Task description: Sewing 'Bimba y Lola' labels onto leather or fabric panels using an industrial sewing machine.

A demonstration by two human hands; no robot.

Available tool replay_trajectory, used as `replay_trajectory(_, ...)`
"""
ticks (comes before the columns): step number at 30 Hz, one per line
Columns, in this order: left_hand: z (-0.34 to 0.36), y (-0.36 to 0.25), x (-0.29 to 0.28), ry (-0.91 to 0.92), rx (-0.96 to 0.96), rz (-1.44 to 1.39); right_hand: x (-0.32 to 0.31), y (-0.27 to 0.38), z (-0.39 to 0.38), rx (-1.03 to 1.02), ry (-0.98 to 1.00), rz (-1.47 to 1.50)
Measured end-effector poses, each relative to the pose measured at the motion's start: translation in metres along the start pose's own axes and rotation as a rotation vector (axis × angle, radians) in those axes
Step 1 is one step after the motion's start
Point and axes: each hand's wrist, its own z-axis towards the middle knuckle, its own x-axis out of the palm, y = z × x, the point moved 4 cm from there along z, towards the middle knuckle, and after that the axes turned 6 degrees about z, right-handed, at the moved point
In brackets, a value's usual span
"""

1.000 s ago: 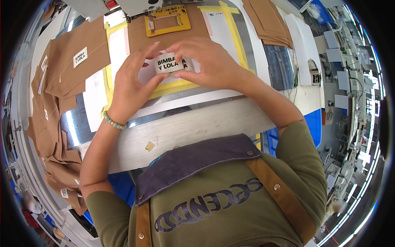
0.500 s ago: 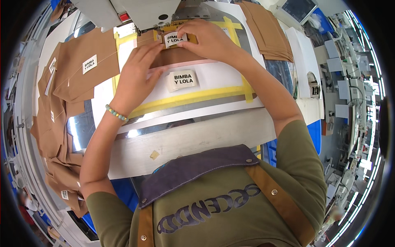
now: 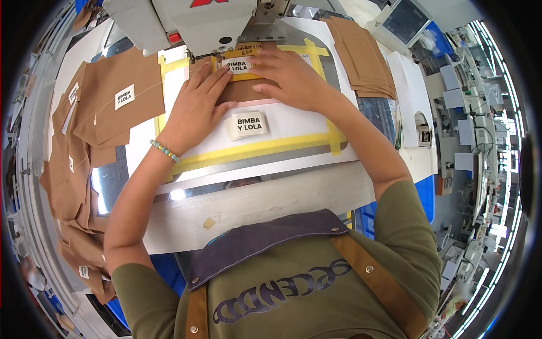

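My left hand (image 3: 195,116) lies palm down, fingers extended, their tips on the left side of a white printed label (image 3: 237,66) set in a yellow template frame (image 3: 243,52) under the machine head (image 3: 206,25). From the right, my right hand (image 3: 293,85) rests its spread fingers on the label's right end and the brown piece (image 3: 243,90) beneath the template. Between my wrists, a small stack of white printed labels (image 3: 248,125) lies on a white sheet (image 3: 203,158) edged with yellow tape.
Brown cut pieces, some labelled, lie piled at left (image 3: 116,113) and stacked at back right (image 3: 361,56). A screen (image 3: 398,22) stands behind the right stack. Blue bins (image 3: 420,198) sit below the table edge (image 3: 254,198). Machines line the right background, with a blurred person at lower right.
Both hands have moved forward from the label stack, which was held and now lies on the sheet. A single label now sits in the template; my right fingers have loosened from it and spread out.
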Motion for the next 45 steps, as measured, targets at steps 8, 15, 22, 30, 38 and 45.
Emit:
replay_trajectory(8, 0.011, 0.003, -0.001, -0.007, 0.011, -0.108, -0.001, 0.006, 0.015, -0.071, 0.040, -0.133)
replay_trajectory(15, -0.004, -0.001, -0.015, -0.022, 0.013, -0.179, 0.024, 0.002, 0.021, -0.085, -0.011, 0.117)
replay_trajectory(22, -0.005, -0.075, -0.092, 0.027, 0.181, -1.049, 0.017, 0.008, 0.022, -0.064, 0.128, 0.022)
replay_trajectory(30, 0.015, -0.199, -0.160, -0.195, 0.865, -2.223, 0.026, 0.006, 0.026, -0.039, 0.085, 0.075)
replay_trajectory(38, 0.031, -0.240, -0.197, 0.075, 1.003, -2.212, 0.019, 0.012, 0.023, -0.005, 0.069, 0.115)
replay_trajectory(45, 0.007, -0.241, -0.204, 0.062, 1.021, -2.449, 0.016, 0.009, 0.028, -0.002, 0.068, 0.110)
